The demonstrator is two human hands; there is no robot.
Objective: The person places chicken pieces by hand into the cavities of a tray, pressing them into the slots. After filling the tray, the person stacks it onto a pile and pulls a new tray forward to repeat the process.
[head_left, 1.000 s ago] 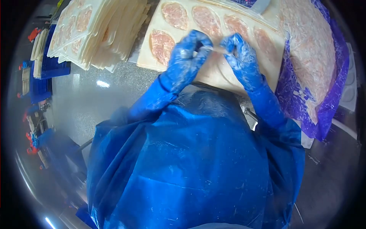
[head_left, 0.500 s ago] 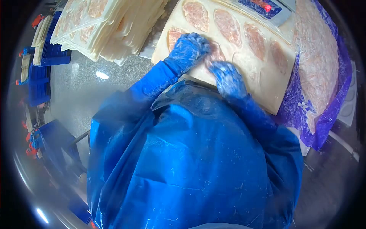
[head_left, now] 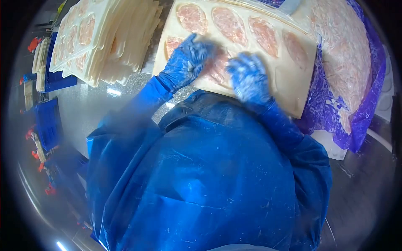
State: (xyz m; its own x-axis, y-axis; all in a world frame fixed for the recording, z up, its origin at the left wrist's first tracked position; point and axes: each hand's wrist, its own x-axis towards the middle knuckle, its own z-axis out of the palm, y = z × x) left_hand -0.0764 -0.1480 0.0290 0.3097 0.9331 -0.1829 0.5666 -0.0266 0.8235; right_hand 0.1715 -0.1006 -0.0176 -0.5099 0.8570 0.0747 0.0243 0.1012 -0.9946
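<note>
Pink, ragged meat point(head_left: 218, 69) lies at my twelve o'clock on a pale tray point(head_left: 289, 83), between both gloves. My right hand point(head_left: 250, 79) is open, its fingers loosely spread beside the meat; the left hand point(head_left: 188, 58) blurs at the other side, so I can't tell its grip. I judge this portion light, soft, slippery and easily torn, best cupped broadly from both sides. A bigger heap point(head_left: 345, 54) sits at two o'clock.

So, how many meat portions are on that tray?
6 meat portions: four along the far row of the tray, one at the near row's left end, partly behind the left hand, and one between that hand and the right hand. The hands may hide more.
</note>
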